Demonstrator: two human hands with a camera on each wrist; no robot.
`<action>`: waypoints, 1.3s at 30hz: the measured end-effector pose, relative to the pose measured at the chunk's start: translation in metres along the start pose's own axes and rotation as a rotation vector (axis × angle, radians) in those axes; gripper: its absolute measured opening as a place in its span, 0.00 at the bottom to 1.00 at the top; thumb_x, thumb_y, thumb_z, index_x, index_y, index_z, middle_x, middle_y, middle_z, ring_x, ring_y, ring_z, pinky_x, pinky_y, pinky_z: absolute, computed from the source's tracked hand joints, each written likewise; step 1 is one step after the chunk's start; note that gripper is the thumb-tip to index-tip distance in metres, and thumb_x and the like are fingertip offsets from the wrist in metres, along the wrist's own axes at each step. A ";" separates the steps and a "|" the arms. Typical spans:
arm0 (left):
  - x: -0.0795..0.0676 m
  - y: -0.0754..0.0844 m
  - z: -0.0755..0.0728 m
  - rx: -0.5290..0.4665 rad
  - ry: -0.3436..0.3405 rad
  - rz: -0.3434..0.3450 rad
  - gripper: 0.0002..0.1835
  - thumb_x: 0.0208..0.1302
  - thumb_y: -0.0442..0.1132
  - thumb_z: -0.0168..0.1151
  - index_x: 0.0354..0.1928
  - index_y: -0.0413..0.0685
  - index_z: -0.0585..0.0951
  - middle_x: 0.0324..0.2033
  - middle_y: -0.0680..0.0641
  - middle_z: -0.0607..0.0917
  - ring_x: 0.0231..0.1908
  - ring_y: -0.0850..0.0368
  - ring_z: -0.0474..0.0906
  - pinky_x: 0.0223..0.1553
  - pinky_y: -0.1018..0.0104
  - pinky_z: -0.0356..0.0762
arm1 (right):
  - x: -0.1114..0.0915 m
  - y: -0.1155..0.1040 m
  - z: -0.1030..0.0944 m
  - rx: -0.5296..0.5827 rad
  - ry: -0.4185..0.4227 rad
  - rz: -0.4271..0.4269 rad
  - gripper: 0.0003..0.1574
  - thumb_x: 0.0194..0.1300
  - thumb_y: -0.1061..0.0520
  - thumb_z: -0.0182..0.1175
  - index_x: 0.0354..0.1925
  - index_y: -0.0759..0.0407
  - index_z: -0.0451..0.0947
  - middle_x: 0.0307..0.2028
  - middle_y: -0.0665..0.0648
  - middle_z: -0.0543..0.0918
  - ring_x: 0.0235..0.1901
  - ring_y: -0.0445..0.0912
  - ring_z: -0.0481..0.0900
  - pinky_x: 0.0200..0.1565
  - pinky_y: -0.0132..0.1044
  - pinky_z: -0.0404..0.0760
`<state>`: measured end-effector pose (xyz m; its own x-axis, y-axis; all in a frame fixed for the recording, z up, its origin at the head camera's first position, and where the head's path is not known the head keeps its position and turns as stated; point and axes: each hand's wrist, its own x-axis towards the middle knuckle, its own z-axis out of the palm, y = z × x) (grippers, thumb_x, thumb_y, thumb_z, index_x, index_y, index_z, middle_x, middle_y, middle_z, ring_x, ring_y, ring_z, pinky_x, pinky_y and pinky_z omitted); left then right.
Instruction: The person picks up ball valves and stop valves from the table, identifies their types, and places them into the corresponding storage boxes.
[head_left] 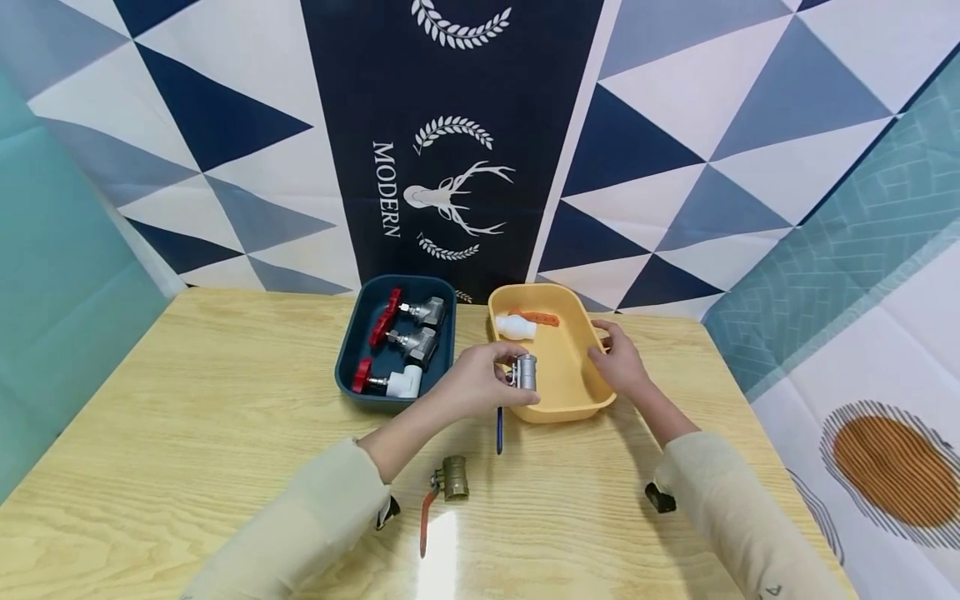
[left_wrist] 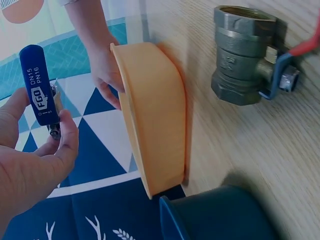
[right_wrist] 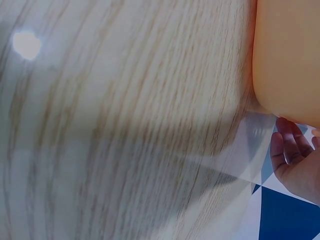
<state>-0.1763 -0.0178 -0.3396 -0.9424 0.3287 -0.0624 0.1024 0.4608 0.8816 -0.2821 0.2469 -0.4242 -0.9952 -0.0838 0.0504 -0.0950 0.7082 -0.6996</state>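
My left hand (head_left: 480,383) holds a silver ball valve (head_left: 527,372) with a blue lever over the near left rim of a yellow bin (head_left: 558,412). In the left wrist view the blue lever (left_wrist: 37,85) faces the camera, with thumb and fingers around the valve. At the bin's right side my right hand (head_left: 621,360) grips the rim, thumb at the inner side and fingers outside. Inside this bin lie a white plastic fitting (head_left: 516,327) and an orange strip-like piece (head_left: 540,317). A brass ball valve (head_left: 454,478) with a red lever lies on the table, nearer me.
Left of the yellow bin stands a dark blue bin (head_left: 358,333). It contains two metal valves (head_left: 416,343) with red handwheels and a white elbow valve (head_left: 405,382) with a red knob. A patterned cloth (head_left: 450,100) hangs behind the wooden table (head_left: 225,417).
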 end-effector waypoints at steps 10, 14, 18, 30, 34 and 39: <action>0.014 0.000 0.006 -0.037 -0.029 0.006 0.32 0.45 0.43 0.75 0.56 0.47 0.76 0.46 0.47 0.79 0.32 0.60 0.78 0.32 0.71 0.77 | -0.003 0.002 0.002 -0.007 -0.019 0.025 0.33 0.67 0.61 0.48 0.68 0.61 0.56 0.49 0.72 0.74 0.43 0.56 0.74 0.35 0.36 0.76; 0.021 -0.001 0.007 -0.034 -0.030 0.001 0.31 0.46 0.43 0.75 0.56 0.49 0.76 0.46 0.49 0.78 0.33 0.60 0.78 0.32 0.71 0.77 | -0.004 -0.001 0.002 0.005 -0.016 0.026 0.33 0.66 0.61 0.48 0.68 0.61 0.56 0.48 0.72 0.75 0.42 0.56 0.74 0.34 0.36 0.76; 0.029 -0.002 0.009 -0.044 -0.027 0.015 0.31 0.47 0.43 0.74 0.56 0.48 0.76 0.45 0.48 0.79 0.34 0.59 0.78 0.34 0.70 0.78 | -0.003 0.000 0.003 0.015 -0.014 0.028 0.32 0.66 0.61 0.49 0.68 0.61 0.57 0.47 0.72 0.75 0.41 0.55 0.74 0.33 0.35 0.76; 0.051 0.002 0.012 -0.059 -0.005 0.031 0.32 0.46 0.42 0.75 0.56 0.46 0.76 0.43 0.46 0.80 0.37 0.58 0.79 0.38 0.70 0.78 | -0.003 -0.003 0.001 0.031 -0.008 0.036 0.32 0.66 0.60 0.49 0.68 0.59 0.57 0.47 0.71 0.76 0.40 0.55 0.75 0.33 0.35 0.76; 0.059 0.004 0.014 -0.068 0.004 0.011 0.32 0.47 0.43 0.74 0.57 0.48 0.76 0.44 0.48 0.80 0.40 0.57 0.78 0.39 0.70 0.78 | -0.004 -0.002 0.001 0.031 0.005 0.031 0.32 0.66 0.61 0.49 0.67 0.60 0.58 0.46 0.71 0.76 0.40 0.55 0.75 0.33 0.35 0.76; 0.067 0.005 0.017 -0.067 0.016 -0.015 0.32 0.47 0.44 0.74 0.57 0.51 0.76 0.45 0.49 0.81 0.44 0.56 0.76 0.40 0.68 0.78 | -0.005 -0.002 0.001 0.043 0.007 0.031 0.32 0.66 0.62 0.50 0.67 0.60 0.58 0.45 0.71 0.76 0.40 0.54 0.75 0.33 0.34 0.75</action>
<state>-0.2333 0.0202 -0.3473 -0.9488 0.3084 -0.0689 0.0670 0.4094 0.9099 -0.2771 0.2453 -0.4243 -0.9978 -0.0573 0.0327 -0.0630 0.6797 -0.7308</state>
